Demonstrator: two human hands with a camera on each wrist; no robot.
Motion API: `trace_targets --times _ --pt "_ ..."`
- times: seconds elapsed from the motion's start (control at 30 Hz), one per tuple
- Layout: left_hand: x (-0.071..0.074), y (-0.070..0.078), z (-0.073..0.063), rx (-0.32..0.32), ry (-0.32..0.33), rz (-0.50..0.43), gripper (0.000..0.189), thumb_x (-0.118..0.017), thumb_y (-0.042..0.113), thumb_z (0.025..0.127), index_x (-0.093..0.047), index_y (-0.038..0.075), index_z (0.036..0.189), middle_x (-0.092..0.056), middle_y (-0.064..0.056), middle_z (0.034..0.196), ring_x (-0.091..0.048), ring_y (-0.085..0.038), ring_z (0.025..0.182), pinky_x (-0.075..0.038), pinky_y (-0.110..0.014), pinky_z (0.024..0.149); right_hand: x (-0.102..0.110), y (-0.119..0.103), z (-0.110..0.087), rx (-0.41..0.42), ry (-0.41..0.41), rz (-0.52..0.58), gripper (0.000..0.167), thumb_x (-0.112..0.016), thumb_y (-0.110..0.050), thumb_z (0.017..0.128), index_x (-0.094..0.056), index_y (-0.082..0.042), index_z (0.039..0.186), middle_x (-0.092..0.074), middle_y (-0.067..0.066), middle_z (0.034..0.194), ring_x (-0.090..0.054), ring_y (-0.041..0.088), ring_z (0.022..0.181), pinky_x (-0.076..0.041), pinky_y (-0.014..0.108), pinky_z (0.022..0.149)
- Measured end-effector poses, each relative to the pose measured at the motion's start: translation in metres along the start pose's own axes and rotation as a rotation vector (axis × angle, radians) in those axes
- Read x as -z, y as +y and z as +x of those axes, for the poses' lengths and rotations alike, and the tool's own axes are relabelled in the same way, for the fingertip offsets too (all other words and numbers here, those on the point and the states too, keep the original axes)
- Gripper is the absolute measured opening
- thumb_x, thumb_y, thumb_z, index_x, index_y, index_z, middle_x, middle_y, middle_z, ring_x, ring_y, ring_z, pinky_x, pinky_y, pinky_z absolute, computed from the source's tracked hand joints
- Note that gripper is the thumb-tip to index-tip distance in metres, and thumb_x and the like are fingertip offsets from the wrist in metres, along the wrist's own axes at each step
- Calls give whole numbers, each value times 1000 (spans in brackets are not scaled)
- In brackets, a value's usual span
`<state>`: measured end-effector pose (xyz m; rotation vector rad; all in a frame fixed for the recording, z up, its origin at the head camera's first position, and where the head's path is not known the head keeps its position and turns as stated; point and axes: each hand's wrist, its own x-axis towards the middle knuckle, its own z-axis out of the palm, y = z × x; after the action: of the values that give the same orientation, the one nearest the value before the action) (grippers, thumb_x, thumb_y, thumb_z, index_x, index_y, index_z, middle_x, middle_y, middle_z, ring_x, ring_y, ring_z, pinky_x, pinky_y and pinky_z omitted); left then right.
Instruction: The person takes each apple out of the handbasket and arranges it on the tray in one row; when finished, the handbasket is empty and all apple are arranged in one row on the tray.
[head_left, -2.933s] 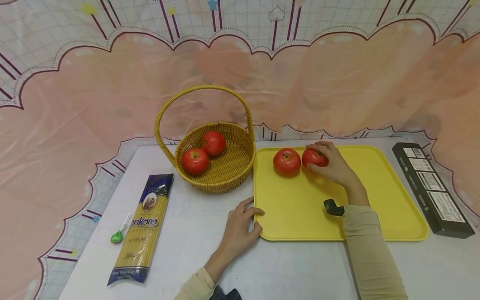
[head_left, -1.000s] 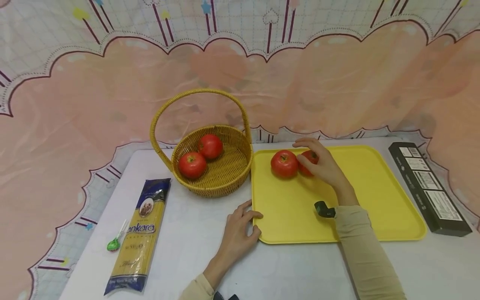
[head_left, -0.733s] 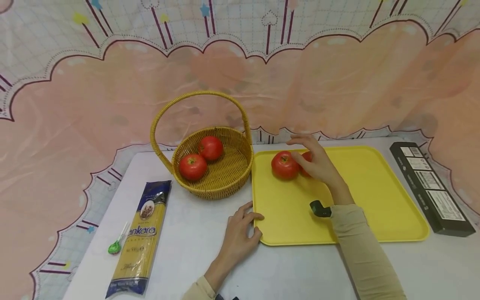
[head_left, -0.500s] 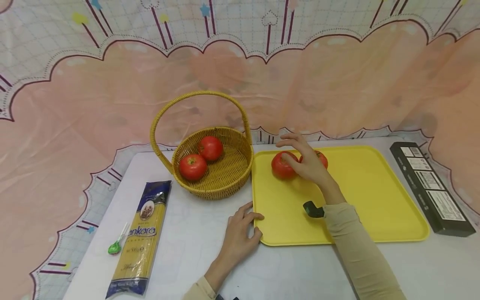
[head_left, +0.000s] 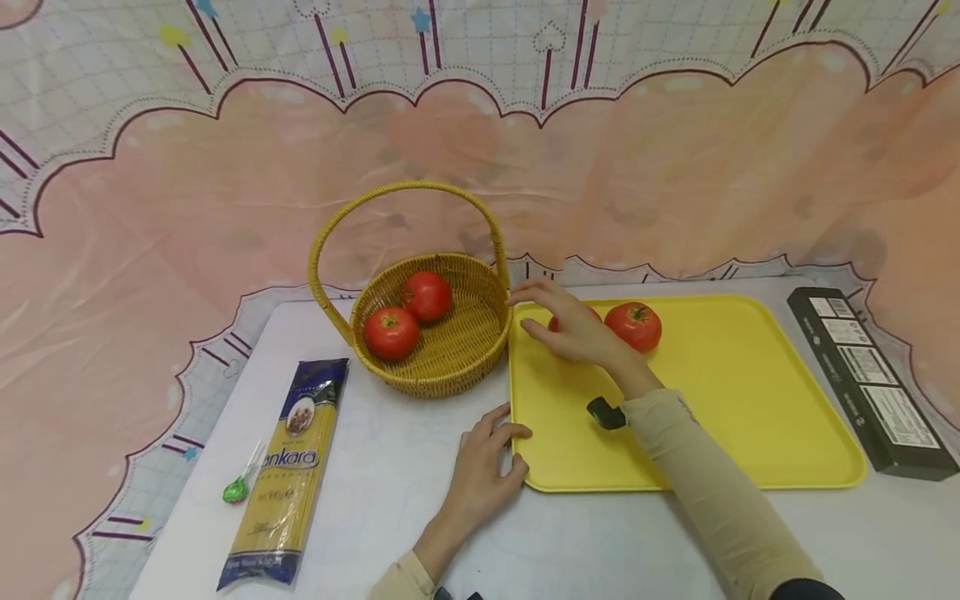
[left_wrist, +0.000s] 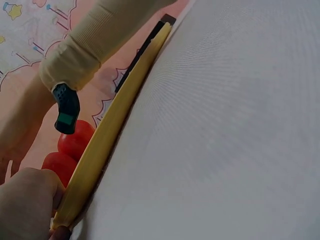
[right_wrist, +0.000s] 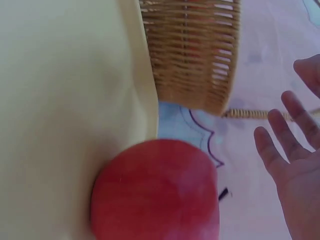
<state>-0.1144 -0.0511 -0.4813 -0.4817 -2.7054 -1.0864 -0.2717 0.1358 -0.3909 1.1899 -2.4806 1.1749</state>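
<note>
My right hand (head_left: 576, 332) hovers over the left part of the yellow tray (head_left: 750, 400), its fingers spread and nothing in them. Its fingertips come close to the rim of the wicker basket (head_left: 442, 383). Beneath it lies a red tomato (right_wrist: 160, 195), partly hidden in the head view; a second tomato (head_left: 634, 326) sits just right of it. At the tray's left edge, my left hand (head_left: 480, 467) holds the rim near the front corner. In the left wrist view a fingertip shows below that rim. Two tomatoes (head_left: 392, 333) rest inside the basket.
A pasta packet (head_left: 288, 475) lies left of the basket, with a green-wrapped lollipop (head_left: 236, 490) beside it. A long black box (head_left: 870, 379) lies along the tray's right side. The basket's tall handle (head_left: 408, 187) arches upward. A patterned cloth hangs behind the table.
My right hand has let go of the tray's right tomato, now back in full view, and moved left across the other one toward the basket. My left hand stays at the rim.
</note>
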Motion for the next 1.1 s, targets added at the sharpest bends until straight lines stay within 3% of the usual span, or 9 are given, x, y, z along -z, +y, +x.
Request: trace_targets --times 0.2,0.53,0.87,1.1 --pt "0 0 1 1 -10 -6 28 -60 11 77 -66 23 101 -51 -4 138 -52 -18 120 -34 -32 83 -5 -1 13 14 -61 -24 33 -58 -15 91 -56 -19 124 -48 2 131 -45 19 125 -38 43 104" --pt "-1 -2 1 -16 -20 6 27 -59 12 78 -65 23 102 -50 -4 138 -52 -20 121 -34 -32 84 -13 -2 31 14 -153 -83 34 -57 -16 92 -55 -15 125 -48 5 133 -45 22 125 -36 44 105" --pt "-2 1 3 -55 5 17 28 -59 12 77 -65 22 102 -51 -6 136 -52 -20 122 -34 -31 83 -27 6 61 68 -146 -95 34 -57 -11 89 -57 -9 123 -53 8 125 -48 24 121 -37 43 104" --pt "1 1 -1 -27 -4 27 28 -59 12 76 -66 23 101 -51 -5 137 -51 -20 122 -34 -31 83 -42 6 76 54 -202 -114 35 -56 -10 89 -56 -13 124 -52 8 125 -49 24 120 -38 42 103"
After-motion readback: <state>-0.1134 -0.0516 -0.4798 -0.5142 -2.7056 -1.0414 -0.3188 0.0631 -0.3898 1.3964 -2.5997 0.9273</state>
